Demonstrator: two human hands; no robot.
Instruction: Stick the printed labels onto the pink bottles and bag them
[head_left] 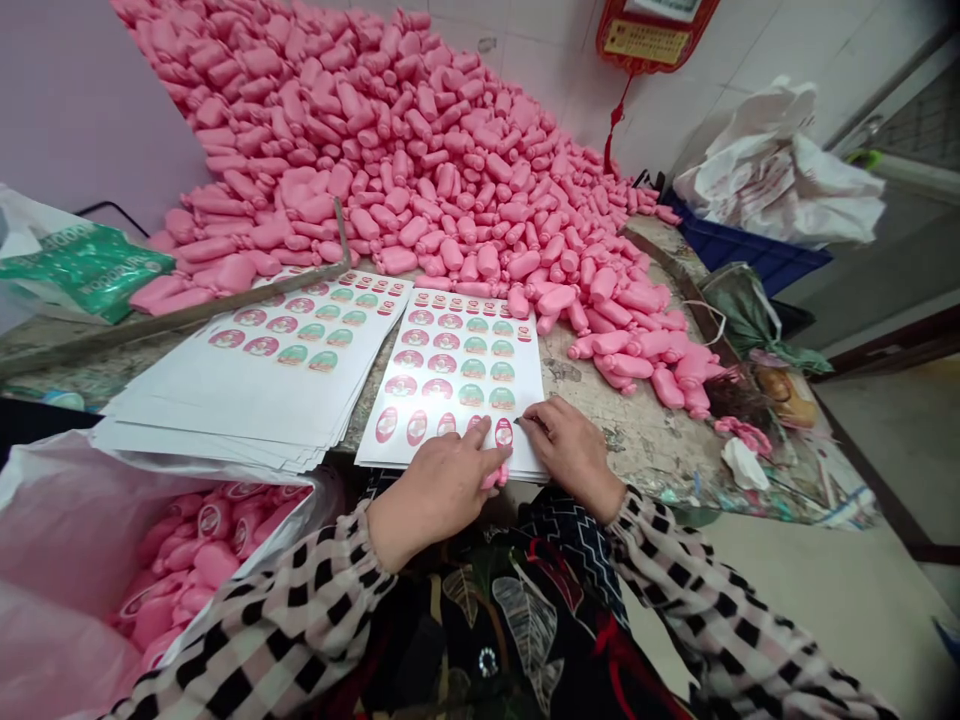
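Observation:
My left hand (439, 485) rests at the front edge of a sticker sheet (390, 455), with its index finger and thumb stretched towards the bottom row of oval stickers. Below that thumb the end of a small pink bottle (493, 479) pokes out of the curled fingers; the palm hides the rest. My right hand (574, 450) is closed in a pinch on a thin dark-tipped tool (519, 421), whose kind I cannot make out. Its tip is beside the rightmost oval red-and-white sticker (503, 432). Above that row are rows of pink and green stickers.
A heap of pink bottles (420, 150) covers the back of the worktable (637, 450). Left of my sheet lies a stack of sticker sheets (225, 390) under a long stick (247, 297). A lined container (45, 500) of labelled bottles stands front left; a blue crate (750, 245) is at right.

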